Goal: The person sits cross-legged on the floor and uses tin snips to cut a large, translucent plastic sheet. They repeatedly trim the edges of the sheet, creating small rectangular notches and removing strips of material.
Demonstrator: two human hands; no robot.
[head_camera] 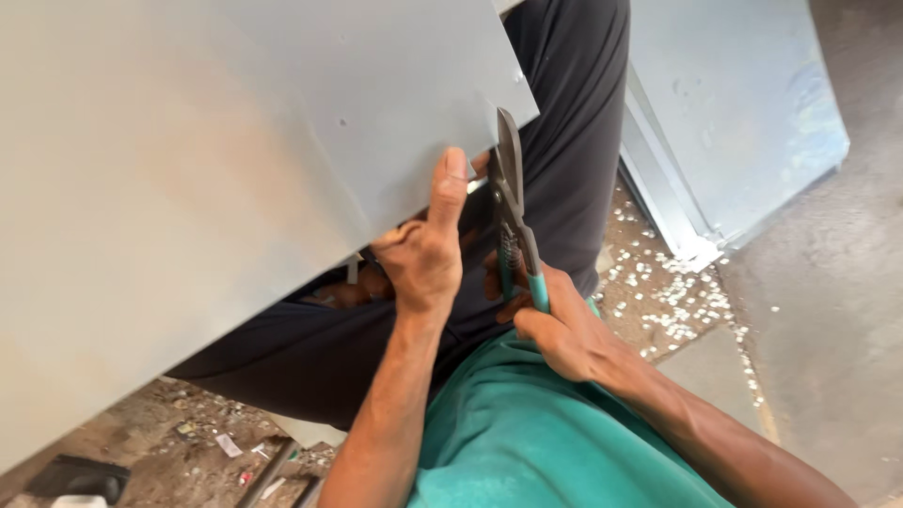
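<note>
The right hand [564, 329] is wrapping closed around the teal handles of the tin snips [513, 221], pointing the blades up and away into the near edge of the grey metal sheet [235, 160]. Just to its left, the left hand [423, 254] is gripping that edge, thumb pressing flat on top, seemingly steadying the sheet beside the cut. The sheet is resting across the person's dark trousers [564, 141], spreading left and far. Another folded metal sheet [734, 103] is lying far right on the floor [809, 310], with pale offcuts [668, 301] scattered near it.

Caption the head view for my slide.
Left hand steadies a grey metal sheet while right hand works snips at its edge.
</note>
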